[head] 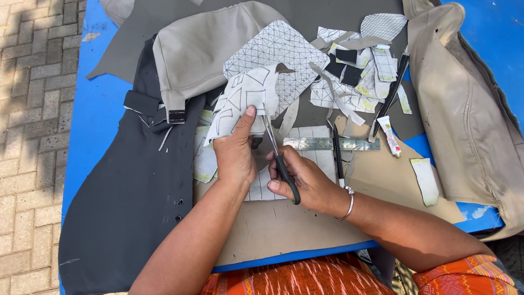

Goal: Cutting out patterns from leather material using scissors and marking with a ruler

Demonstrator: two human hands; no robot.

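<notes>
On blue table [98,109], left hand [234,155] pinching patterned piece [243,101], right hand [305,183] working scissors [278,155]

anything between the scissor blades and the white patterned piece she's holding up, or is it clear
Nothing visible is in the way. The left hand holds the white patterned piece, and the scissors in the right hand already reach its edge.

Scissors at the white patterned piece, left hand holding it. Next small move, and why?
Probably close the scissors for a short snip along the drawn line. The right hand has the blades at the edge of the white patterned piece, which the left hand pinches just beside the blades.
</notes>
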